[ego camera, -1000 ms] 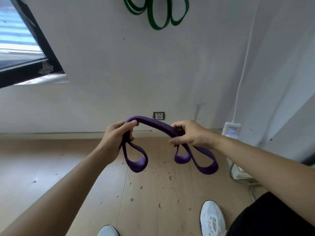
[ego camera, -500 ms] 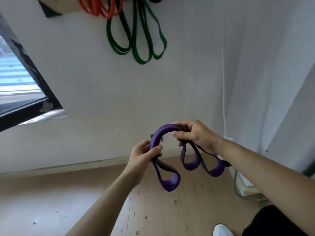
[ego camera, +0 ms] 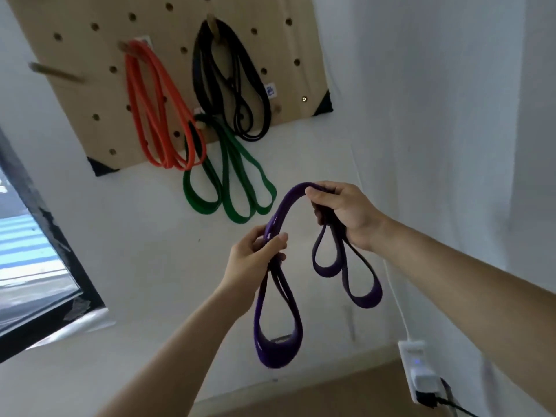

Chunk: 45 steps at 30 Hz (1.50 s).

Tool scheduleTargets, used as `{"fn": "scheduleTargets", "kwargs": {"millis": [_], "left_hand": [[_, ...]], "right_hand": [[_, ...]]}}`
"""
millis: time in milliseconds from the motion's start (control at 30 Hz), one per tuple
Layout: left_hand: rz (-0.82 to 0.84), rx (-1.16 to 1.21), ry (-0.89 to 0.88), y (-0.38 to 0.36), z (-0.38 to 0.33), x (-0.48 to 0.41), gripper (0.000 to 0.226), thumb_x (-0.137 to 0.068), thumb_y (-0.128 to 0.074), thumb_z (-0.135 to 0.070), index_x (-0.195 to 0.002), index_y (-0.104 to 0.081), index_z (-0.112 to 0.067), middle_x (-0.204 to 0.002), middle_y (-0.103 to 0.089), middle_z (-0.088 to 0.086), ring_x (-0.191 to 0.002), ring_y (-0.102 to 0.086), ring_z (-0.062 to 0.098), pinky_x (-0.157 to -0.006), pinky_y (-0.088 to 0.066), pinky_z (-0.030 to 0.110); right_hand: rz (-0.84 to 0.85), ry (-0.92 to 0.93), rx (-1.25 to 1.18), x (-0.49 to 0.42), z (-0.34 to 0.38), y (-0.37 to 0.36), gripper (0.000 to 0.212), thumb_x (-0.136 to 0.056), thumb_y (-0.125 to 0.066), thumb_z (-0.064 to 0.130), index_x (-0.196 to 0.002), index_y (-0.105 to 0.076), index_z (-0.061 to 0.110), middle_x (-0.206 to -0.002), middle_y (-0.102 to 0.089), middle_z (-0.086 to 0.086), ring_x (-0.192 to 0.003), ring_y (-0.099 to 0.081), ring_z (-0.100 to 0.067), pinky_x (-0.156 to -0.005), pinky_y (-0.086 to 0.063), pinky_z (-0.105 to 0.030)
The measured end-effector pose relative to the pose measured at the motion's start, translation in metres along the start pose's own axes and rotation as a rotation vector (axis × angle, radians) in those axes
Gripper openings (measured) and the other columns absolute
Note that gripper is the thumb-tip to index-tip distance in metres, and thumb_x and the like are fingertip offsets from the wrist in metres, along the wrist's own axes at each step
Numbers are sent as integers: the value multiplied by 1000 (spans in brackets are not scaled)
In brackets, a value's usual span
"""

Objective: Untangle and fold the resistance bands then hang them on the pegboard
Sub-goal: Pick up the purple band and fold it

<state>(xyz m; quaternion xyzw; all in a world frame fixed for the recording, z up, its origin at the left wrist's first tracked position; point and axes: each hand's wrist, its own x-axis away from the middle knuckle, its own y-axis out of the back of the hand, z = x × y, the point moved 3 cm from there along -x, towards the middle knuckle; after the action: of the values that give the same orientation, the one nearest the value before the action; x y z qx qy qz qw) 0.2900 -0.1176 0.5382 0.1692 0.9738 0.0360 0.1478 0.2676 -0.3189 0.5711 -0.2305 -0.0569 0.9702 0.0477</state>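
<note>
I saw the wide purple rubber resistance band [ego camera: 278, 299] held in the air in front of the white wall [ego camera: 150, 236], below and to the right of the tan wooden pegboard [ego camera: 90, 85]. It was folded into several layers that arched between my two hands. My left hand [ego camera: 255, 260] pinched the stacked layers between thumb and fingers, and one long double loop hung straight down from it, its bottom curve looking broad and flat. My right hand [ego camera: 346, 215], higher up, was closed around the other end of the arch, and two shorter loops dangled beneath it, one ending lower than the other. The band looked matte and dark violet, lighter along its edges.

On the pegboard, a folded orange band [ego camera: 156, 115], a black band [ego camera: 234, 85] and a green band [ego camera: 231, 182] each hung from wooden pegs, the green one trailing past the board's lower edge.
</note>
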Motion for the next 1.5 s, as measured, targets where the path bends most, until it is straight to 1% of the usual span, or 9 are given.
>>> {"fn": "scheduleTargets", "kwargs": {"millis": [133, 267, 400, 633, 767, 933, 1067, 1233, 1500], "left_hand": [[-107, 66, -82, 7, -46, -37, 33, -92, -73, -30, -119, -67, -14, -92, -73, 4, -79, -68, 19, -80, -58, 33], [-171, 115, -124, 2, -86, -73, 28, -93, -71, -31, -113, -69, -12, -86, -71, 3, -71, -67, 14, -64, -57, 25], [-241, 140, -184, -5, -114, -111, 26, -94, -71, -31, -114, -70, -14, -96, -73, 7, -76, -69, 16, -79, -61, 31], [-303, 141, -275, -15, -142, -171, 29, -100, -60, -33, -123, -64, -16, -102, -73, 4, -85, -70, 15, -77, -60, 31], [-289, 201, -216, -21, -143, -202, 34, -102, -56, -37, -130, -59, -18, -111, -72, 5, -103, -69, 21, -96, -56, 44], [-247, 258, -182, -27, -133, -226, 24, -103, -56, -33, -123, -58, -22, -113, -70, 4, -104, -67, 21, -98, -54, 46], [-296, 65, -304, -20, -119, -233, 34, -101, -58, -31, -133, -53, -21, -125, -64, 3, -114, -61, 18, -102, -49, 41], [-420, -302, -451, 1, -121, -231, 29, -99, -61, -33, -125, -64, -20, -111, -68, -3, -105, -64, 15, -91, -54, 34], [-405, -419, -404, 1, -121, -228, 27, -101, -57, -35, -121, -67, -19, -95, -69, -2, -89, -66, 15, -81, -57, 36]], "right_hand": [[-58, 24, 7, -40, 35, 6, 15, -96, -67, 20, -107, -70, 9, -81, -63, -7, -57, -53, -15, -58, -47, -27], [-115, 84, 52, -78, 66, 8, 18, -97, -67, 22, -108, -63, 9, -87, -69, -12, -56, -54, -16, -55, -47, -27], [-179, 169, 154, -109, 88, 12, 29, -98, -66, 27, -118, -56, 8, -93, -72, -12, -60, -59, -16, -55, -48, -25], [-221, 263, 234, -155, 104, 14, 25, -100, -61, 32, -117, -54, 16, -106, -71, -14, -68, -65, -17, -60, -50, -28], [-255, 285, 247, -179, 104, 13, 26, -101, -60, 30, -120, -54, 14, -107, -70, -13, -75, -66, -18, -54, -50, -19], [-250, 265, 275, -201, 90, 17, 19, -102, -58, 30, -115, -51, 18, -108, -65, -11, -81, -65, -20, -58, -48, -23], [-176, 176, 300, -203, 60, 19, 25, -105, -52, 30, -127, -48, 20, -109, -67, -14, -80, -68, -21, -61, -53, -27], [-100, 192, 232, -202, 39, 14, 30, -101, -60, 24, -129, -48, 18, -113, -65, -21, -94, -68, -27, -59, -54, -18], [-90, 191, 399, -202, 43, 19, 25, -99, -62, 26, -122, -50, 23, -107, -69, -11, -105, -69, -24, -93, -57, -38]]}}
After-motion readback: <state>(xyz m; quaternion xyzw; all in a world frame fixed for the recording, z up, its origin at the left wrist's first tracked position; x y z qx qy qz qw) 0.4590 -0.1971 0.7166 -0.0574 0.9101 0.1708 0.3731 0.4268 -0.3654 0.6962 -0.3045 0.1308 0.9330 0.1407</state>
